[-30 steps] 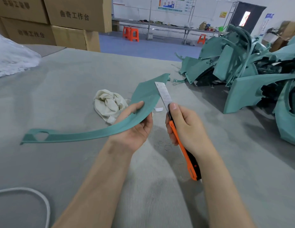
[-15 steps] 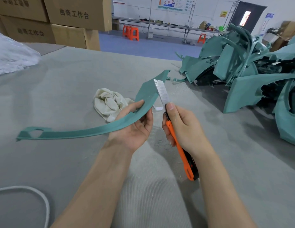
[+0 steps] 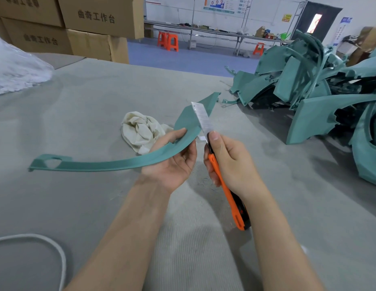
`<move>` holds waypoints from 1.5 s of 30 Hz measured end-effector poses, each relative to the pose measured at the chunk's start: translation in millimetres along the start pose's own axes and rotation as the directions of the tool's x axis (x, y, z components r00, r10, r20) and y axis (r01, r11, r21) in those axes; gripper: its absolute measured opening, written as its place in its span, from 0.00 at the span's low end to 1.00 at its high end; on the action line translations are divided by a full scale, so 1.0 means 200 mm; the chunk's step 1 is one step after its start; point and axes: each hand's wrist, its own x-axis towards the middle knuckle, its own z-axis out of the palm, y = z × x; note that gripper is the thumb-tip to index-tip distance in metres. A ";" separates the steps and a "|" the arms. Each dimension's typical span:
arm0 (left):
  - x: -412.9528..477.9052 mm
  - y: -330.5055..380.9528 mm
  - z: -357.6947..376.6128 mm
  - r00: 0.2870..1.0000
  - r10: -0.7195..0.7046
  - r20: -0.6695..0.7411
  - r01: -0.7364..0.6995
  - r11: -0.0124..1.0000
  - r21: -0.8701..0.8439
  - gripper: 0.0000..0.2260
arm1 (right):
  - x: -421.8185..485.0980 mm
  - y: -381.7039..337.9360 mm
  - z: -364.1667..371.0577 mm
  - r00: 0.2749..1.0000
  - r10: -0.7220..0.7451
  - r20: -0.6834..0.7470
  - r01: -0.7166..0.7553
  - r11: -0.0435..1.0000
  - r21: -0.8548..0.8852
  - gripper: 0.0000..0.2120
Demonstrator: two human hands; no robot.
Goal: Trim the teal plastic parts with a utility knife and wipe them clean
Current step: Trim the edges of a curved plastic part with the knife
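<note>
Head view: the left grip (image 3: 172,162) is curled round a long curved teal strip (image 3: 111,164), thumb on top and fingers underneath, and holds it off the bench (image 3: 94,101). From that grip the strip runs well out to the left, ending in 1 triangular cut-out, and rises past the grip to a wider pointed end. The right grip (image 3: 231,164) is closed round an orange utility knife (image 3: 227,196), thumb pressed near the base of the blade (image 3: 201,118). The blade is pushed far out and lies along the strip's edge just above the left grip. A crumpled rag (image 3: 141,131) sits on the bench just beyond the left grip. A pile of teal parts (image 3: 308,87) lies well beyond the right grip.

The likeliest trouble is a slip. The 2 grips are close together, so a blade jumping off the edge could reach the left thumb. So long a blade may also flex, snap or gouge the plastic. The strip is held at only 1 place, so its long free end may wobble.

I cannot tell whether the cutting edge truly touches the plastic, and any burr is too small to see. The left fingertips hide under the strip, the knife's tail sits behind the right forearm, and the pile is cut off at the frame's edge.
</note>
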 end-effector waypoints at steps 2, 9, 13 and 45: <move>0.00 0.00 0.00 1.000 -0.011 -0.012 0.010 1.000 -0.016 0.04 | 0.00 0.00 0.00 1.000 -0.005 0.004 0.005 1.000 -0.010 0.23; 0.00 0.00 0.01 0.999 -0.045 -0.025 0.043 0.997 -0.069 0.04 | 0.00 0.00 0.00 0.999 -0.020 0.037 0.019 1.000 0.022 0.23; 0.00 0.00 0.02 0.998 -0.053 -0.026 0.050 0.995 -0.084 0.04 | 0.00 0.00 0.00 0.997 -0.047 0.056 0.046 0.999 0.030 0.22; 0.01 0.01 0.01 1.000 -0.026 -0.007 0.025 0.998 -0.065 0.04 | -0.01 -0.01 0.02 0.998 -0.043 0.056 0.039 0.997 0.069 0.21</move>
